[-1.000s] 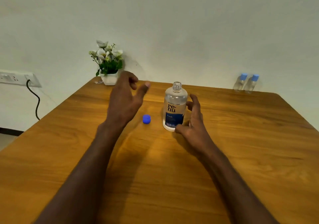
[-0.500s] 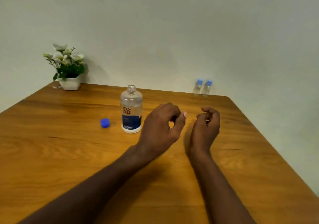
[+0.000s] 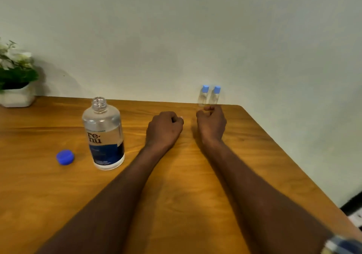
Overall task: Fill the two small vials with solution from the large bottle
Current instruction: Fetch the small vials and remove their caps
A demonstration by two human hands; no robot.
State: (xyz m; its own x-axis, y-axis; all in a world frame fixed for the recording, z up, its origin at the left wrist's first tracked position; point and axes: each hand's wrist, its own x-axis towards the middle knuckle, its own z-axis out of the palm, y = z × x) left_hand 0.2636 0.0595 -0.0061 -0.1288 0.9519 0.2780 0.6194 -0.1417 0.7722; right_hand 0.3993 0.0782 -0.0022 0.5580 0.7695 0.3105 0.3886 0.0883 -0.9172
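The large clear bottle point(image 3: 103, 134) with a blue label stands uncapped on the wooden table point(image 3: 186, 185), left of my hands. Its blue cap point(image 3: 65, 157) lies to the left of it. Two small clear vials with blue caps point(image 3: 203, 96) point(image 3: 215, 95) stand side by side at the table's far edge by the wall. My right hand point(image 3: 211, 123) is just in front of the vials, fingers curled, holding nothing; whether it touches them I cannot tell. My left hand point(image 3: 164, 129) hovers beside it with curled fingers, empty.
A white pot with white flowers point(image 3: 16, 77) stands at the far left corner. The table's right edge point(image 3: 293, 165) runs diagonally near my right arm. A pale wall rises directly behind the table.
Both hands have moved farther forward toward the vials, the right one now just before them. The view has shifted right and closer, so bottle and cap sit farther left.
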